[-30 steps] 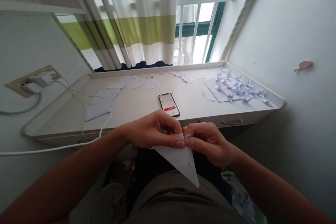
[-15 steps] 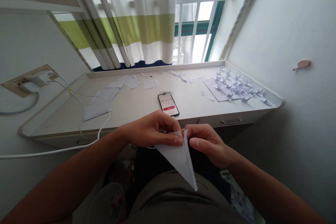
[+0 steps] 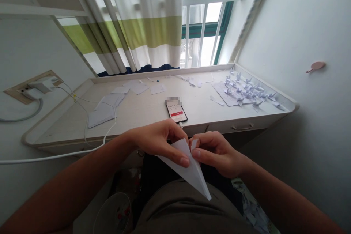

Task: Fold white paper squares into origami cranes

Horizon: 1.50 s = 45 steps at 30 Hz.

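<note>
Over my lap, in front of the desk's edge, I hold a folded white sheet of paper (image 3: 189,175) whose long point hangs down to the right. My left hand (image 3: 161,142) grips it near the top, thumb pressed on the front face and the other fingers behind. At the upper right edge, my right hand (image 3: 219,153) pinches a narrow paper strip (image 3: 194,145) between thumb and forefinger. A split separates the upper part of this strip from the sheet. Parts of the fingers behind the paper are hidden.
On the desk (image 3: 142,111) lies a phone (image 3: 175,111) with a cable plugged in. Several folded paper cranes (image 3: 244,87) cluster at right. Paper sheets (image 3: 105,108) lie at left, scraps at the back. A white cable (image 3: 55,161) crosses at left; a bin (image 3: 112,212) stands below.
My left thumb has slid slightly down the sheet. My right thumb has closed onto the strip at the edge, and the strip leans further from the sheet. The paper's lower tip has shifted right.
</note>
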Motion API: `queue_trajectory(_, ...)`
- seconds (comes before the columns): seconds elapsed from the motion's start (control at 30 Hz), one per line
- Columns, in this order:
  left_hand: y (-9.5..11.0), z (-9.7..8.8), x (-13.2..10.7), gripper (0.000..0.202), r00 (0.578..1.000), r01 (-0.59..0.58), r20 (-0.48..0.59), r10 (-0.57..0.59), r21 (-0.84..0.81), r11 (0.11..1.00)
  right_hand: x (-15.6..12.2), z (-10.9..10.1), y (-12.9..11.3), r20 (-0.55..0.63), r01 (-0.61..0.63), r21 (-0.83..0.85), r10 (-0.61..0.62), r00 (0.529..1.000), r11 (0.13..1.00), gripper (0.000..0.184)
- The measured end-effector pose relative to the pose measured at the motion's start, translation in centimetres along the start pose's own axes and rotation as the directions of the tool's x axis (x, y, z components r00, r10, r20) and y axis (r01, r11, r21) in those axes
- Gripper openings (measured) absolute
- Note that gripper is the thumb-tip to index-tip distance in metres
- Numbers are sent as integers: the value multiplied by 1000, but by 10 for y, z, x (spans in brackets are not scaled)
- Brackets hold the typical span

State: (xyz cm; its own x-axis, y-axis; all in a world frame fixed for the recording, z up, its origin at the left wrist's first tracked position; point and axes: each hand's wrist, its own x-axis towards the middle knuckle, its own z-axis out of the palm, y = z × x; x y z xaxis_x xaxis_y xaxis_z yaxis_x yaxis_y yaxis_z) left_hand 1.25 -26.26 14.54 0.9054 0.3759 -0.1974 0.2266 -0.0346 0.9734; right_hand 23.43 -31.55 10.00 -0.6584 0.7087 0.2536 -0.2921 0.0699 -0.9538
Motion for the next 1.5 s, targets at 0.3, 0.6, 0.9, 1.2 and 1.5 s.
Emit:
queue_trajectory(0.3,5,4,1,30,999,13,-39,-11,43,999,-1,0,-6,43,28,-22,-27,999,999,27)
queue_trajectory(0.6,7,6,1,25,997,-59,-48,64,94,994,-2,0,-7,57,64,-71,-60,997,995,20)
queue_trajectory(0.9,7,7,-4,21,982,-157,-85,166,98,983,2,5,-4,56,113,17,-114,992,993,22)
queue_trajectory(1.2,4,6,-7,24,986,-154,-50,160,118,981,4,8,-3,82,108,-37,-105,991,993,27)
queue_trajectory(1.5,5,7,-8,23,986,-151,-53,159,118,981,1,11,5,40,161,-78,-158,987,984,24)
